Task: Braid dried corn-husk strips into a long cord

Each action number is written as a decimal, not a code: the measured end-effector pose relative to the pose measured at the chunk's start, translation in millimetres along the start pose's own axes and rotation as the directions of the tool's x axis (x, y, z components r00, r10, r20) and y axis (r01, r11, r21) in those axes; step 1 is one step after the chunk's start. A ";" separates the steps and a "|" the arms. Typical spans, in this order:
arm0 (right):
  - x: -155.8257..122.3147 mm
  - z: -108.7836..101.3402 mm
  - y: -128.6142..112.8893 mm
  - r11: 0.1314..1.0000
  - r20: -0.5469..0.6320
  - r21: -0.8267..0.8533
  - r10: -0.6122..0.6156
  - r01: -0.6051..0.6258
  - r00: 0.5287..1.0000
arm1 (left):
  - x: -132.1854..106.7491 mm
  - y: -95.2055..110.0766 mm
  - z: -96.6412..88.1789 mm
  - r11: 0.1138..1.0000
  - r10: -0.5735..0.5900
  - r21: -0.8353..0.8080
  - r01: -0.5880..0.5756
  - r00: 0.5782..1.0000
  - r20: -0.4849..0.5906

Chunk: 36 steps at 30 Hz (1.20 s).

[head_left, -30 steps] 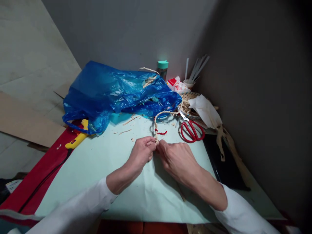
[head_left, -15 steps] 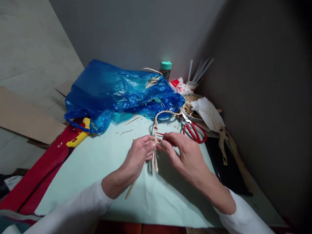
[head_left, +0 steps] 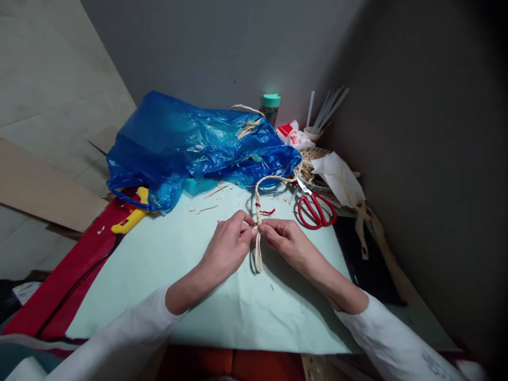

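Observation:
A pale braided cord of plant fibre (head_left: 257, 193) runs from the wicker basket toward me, with loose strands (head_left: 258, 256) hanging below my fingers. A red thread (head_left: 268, 212) is tied round the braid just above my hands. My left hand (head_left: 228, 241) pinches the braid's lower end from the left, its fingertips partly hidden. From the right, my right hand (head_left: 286, 236) is closed with thumb and forefinger on the same spot. Red-handled scissors (head_left: 317, 211) lie beyond my right hand, blades toward the basket.
A blue plastic bag (head_left: 170, 137) covers the table's back left, beside a yellow-handled tool (head_left: 130, 219) with a black cable. The wicker basket (head_left: 315, 153), a green-lidded jar (head_left: 271, 108), a cup of white strips (head_left: 313, 133) and a black flat object (head_left: 367, 264) stand or lie right.
My right hand has moved left, its fingers now closing on the braid beside the left fingertips. A thin stick-like strand below my left wrist is out of sight. The view has shifted slightly.

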State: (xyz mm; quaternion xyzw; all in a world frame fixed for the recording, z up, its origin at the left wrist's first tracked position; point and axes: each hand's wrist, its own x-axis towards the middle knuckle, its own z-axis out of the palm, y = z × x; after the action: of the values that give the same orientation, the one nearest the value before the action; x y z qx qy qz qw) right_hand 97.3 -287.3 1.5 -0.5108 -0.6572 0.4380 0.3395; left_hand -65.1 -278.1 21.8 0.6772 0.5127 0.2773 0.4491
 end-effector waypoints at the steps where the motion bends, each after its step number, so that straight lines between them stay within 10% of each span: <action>1: -0.6 0.3 -0.9 1.000 -0.015 -0.014 0.001 -0.002 1.000 | -0.5 2.4 -1.8 0.996 0.030 0.088 -0.027 0.999 -0.027; 10: -1.8 2.9 -0.9 0.998 -0.057 0.058 -0.012 0.015 0.998 | -10.4 1.3 10.6 0.962 0.143 0.242 -0.129 0.989 -0.041; 22: 0.6 4.7 2.9 0.851 0.026 0.483 0.222 -0.207 0.975 | -18.9 -13.7 31.9 0.536 0.563 0.725 -0.433 0.823 0.075; 26: -1.1 3.1 -1.9 0.797 0.048 0.564 0.230 -0.216 0.972 | -16.6 -6.4 18.1 0.736 0.555 0.510 -0.445 0.828 -0.078; 29: -2.8 2.0 -6.0 0.818 0.054 0.530 0.232 -0.225 0.971 | -5.4 -3.5 6.1 0.932 0.335 0.244 -0.268 0.895 -0.294; 32: -3.8 1.2 -8.3 0.847 0.093 0.492 0.179 -0.202 0.979 | 8.9 -8.8 2.4 0.967 0.119 -0.227 -0.118 0.993 -0.011; 36: -3.1 -4.3 -8.3 0.895 0.198 0.426 0.054 -0.135 0.979 | 18.0 -16.5 4.1 0.839 0.030 -0.527 0.136 0.955 0.295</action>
State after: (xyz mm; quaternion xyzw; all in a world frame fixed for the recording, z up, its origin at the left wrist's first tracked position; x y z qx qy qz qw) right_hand 98.8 -290.1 10.9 -0.4110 -0.5447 0.6348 0.3624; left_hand -63.3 -261.3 3.8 0.5413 0.3602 0.2952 0.7001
